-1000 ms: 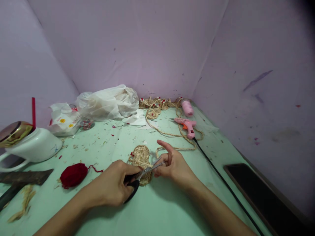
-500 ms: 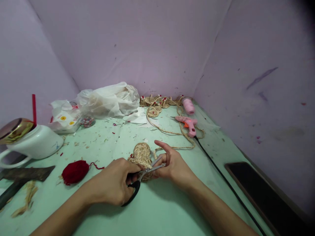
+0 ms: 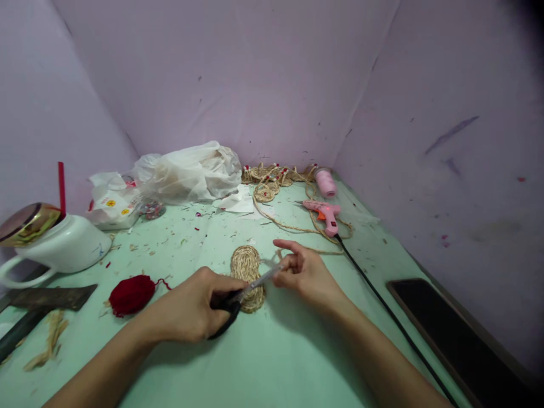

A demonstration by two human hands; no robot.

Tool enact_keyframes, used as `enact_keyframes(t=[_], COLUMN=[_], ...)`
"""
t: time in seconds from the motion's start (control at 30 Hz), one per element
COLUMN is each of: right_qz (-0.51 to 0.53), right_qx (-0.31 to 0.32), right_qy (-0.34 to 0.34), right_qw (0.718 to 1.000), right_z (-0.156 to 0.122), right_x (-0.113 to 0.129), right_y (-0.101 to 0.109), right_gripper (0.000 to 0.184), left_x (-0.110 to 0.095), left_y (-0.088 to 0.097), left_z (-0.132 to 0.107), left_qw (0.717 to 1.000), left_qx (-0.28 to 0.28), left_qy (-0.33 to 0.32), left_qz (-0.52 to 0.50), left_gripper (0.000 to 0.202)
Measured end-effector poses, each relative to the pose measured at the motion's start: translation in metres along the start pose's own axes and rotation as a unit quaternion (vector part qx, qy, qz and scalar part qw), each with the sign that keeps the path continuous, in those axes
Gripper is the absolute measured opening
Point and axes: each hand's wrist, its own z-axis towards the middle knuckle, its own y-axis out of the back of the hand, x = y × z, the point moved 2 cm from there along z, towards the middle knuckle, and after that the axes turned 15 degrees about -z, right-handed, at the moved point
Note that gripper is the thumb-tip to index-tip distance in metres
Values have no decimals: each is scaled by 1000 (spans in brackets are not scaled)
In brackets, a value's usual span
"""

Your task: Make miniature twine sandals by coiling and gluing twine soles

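My left hand (image 3: 193,306) is closed around the black handles of a pair of scissors (image 3: 259,281), whose blades lie together and point up to the right. Under the blades, flat on the table, lies a coiled rope piece (image 3: 245,262) shaped like a small shoe sole. To its right, my right hand (image 3: 304,272) pinches the straw-coloured rope close to the blade tips, index finger raised. From there the rope (image 3: 323,251) runs off to the right. Fingers partly hide the pinched end.
A pink glue gun (image 3: 325,214) with a black cord lies at right, near a pink thread spool (image 3: 326,183). Dark red yarn (image 3: 132,294), a hammer (image 3: 55,297) and a white mug (image 3: 68,249) are at left. A phone-like black slab (image 3: 450,334) lies right. Plastic bags (image 3: 191,173) sit behind.
The scissor blades have closed. My right hand has drawn slightly right with the rope, away from the coiled piece, which now lies flat and more in view.
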Motion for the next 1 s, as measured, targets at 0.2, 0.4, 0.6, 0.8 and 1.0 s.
enact_keyframes(t=[0.2,0.4,0.6,0.8,1.0], right_qz=[-156,-266,-270,-152,-20], right_qx=[-264,-220,-178,33,87], right_qy=[47,92,26,-100,-105], right_qw=[951,934,946,983,990], right_z=[24,43,14,-10,-16], right_x=[-7,2,-2,-13,0], right_y=[42,37,15,-5,-12], right_gripper=[31,36,22,25,29], left_x=[19,41,15,6,5], left_y=[52,71,32,-32,-38], left_z=[4,28,23,22,13], left_qw=[909,833,839,924,928], left_qx=[-355,-409,-387,-176,-263], left_qy=[60,80,-12,-135,-148], left_qz=[208,363,382,311,218], left_gripper=[48,29,24,18,15])
